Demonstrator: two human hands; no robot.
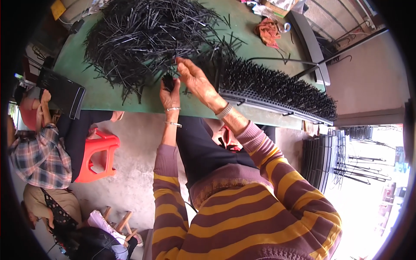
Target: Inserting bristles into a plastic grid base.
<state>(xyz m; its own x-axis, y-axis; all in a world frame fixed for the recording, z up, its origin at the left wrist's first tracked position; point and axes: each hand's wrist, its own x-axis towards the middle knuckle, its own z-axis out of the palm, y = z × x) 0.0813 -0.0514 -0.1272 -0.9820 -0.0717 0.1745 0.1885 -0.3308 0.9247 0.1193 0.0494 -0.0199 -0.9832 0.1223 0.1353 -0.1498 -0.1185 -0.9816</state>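
Observation:
A small bunch of thin black sticks (168, 81) stands up in my left hand (170, 98), whose fingers are wrapped round it near the table's front edge. Just right of the bunch and a little farther off, my right hand (197, 82) has its fingers and thumb drawn together; what they hold, if anything, is too small to make out. Beyond both hands spreads a big loose pile of similar black sticks (143, 37). To the right of my right hand, a long perforated rack (277, 107) bears dense rows of short black pieces (277, 84) standing upright.
The green table (247, 34) carries a crumpled orange-red cloth (268, 31) and a long grey bar (307, 45) at the far right. Another person in a plaid shirt (41, 156) sits on the left, beside a red plastic stool (99, 151). Black wire racks (318, 158) stand at right.

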